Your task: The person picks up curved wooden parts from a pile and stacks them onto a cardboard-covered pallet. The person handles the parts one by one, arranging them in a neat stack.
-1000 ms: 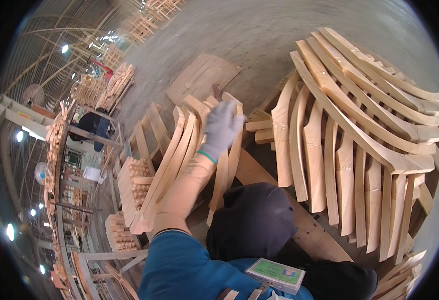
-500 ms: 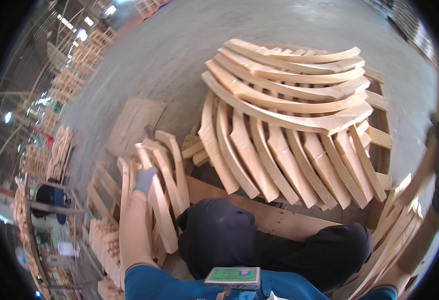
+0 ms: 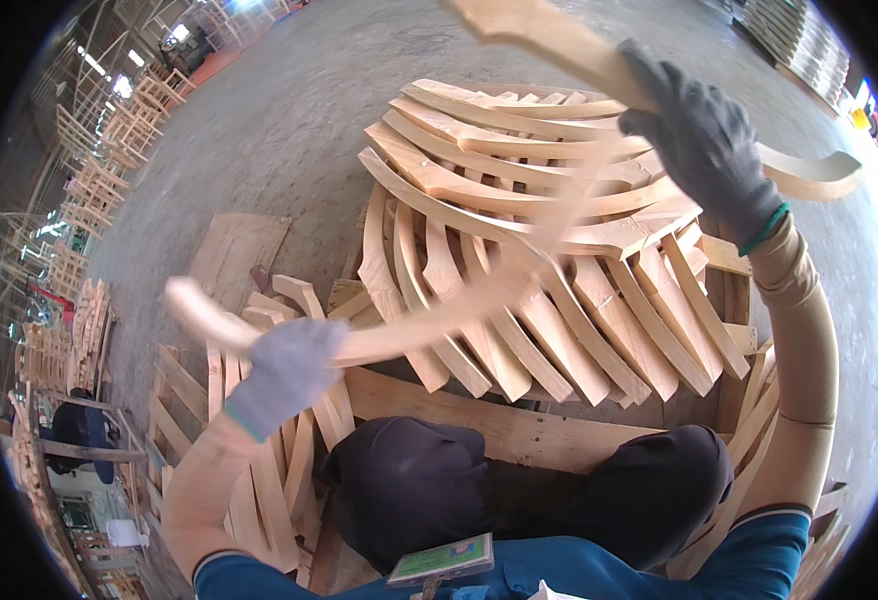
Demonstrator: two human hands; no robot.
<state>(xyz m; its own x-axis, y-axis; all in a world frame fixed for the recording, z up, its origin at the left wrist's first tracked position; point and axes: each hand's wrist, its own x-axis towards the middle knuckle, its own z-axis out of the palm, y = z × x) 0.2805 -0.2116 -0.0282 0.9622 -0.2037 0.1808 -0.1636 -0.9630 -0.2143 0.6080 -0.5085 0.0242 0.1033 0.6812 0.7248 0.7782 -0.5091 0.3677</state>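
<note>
Big stack of curved wooden pieces (image 3: 519,210) is sitting on the pallet (image 3: 499,425) ahead, already many layers deep; a smaller upright batch (image 3: 289,470) is waiting at lower left. Right hand (image 3: 704,140) is closing its grip on one curved piece (image 3: 599,70), raised high. Left hand (image 3: 284,370) is gripping another blurred piece (image 3: 389,335) above the batch. Judging by this, stacking is well along, some left.

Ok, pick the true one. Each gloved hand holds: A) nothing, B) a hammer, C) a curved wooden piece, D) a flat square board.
C: the left hand grips one curved wooden piece, and the right hand lifts another curved piece above the stack.
</note>
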